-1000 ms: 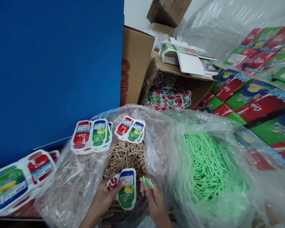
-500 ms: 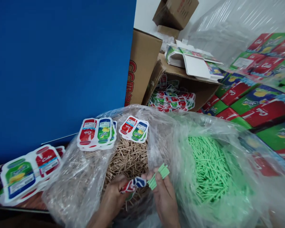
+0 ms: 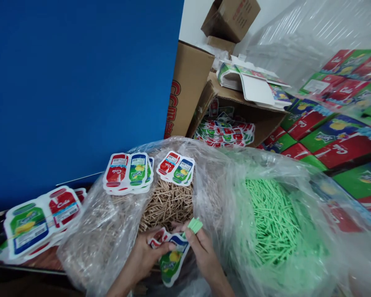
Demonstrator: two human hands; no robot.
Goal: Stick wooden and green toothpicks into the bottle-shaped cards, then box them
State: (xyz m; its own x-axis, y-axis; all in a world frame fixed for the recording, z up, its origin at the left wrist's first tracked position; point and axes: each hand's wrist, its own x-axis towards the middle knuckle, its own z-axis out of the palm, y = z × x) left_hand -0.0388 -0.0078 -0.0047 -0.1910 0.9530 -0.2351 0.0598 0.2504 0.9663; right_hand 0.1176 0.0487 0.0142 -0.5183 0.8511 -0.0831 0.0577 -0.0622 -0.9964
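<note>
My left hand grips a printed twin pouch by its red Cola side, near the pouch's top. The green Sprite half hangs down between my hands. In my right hand, a small bundle of short green sticks is pinched at the pouch's upper right edge. Whether the sticks' lower ends are inside the pouch is hidden by my fingers. Just beyond my hands, brown sticks fill a clear plastic bag. To the right, loose green sticks lie in another bag.
Flat pouches and a smaller stack rest on the brown sticks' bag. More pouches lie at left beside a blue panel. Behind stand an open carton of pouches and stacked printed boxes.
The crumpled pouch has turned and spread so its Sprite face shows. My right hand has brought the green bundle left, against the pouch's top.
</note>
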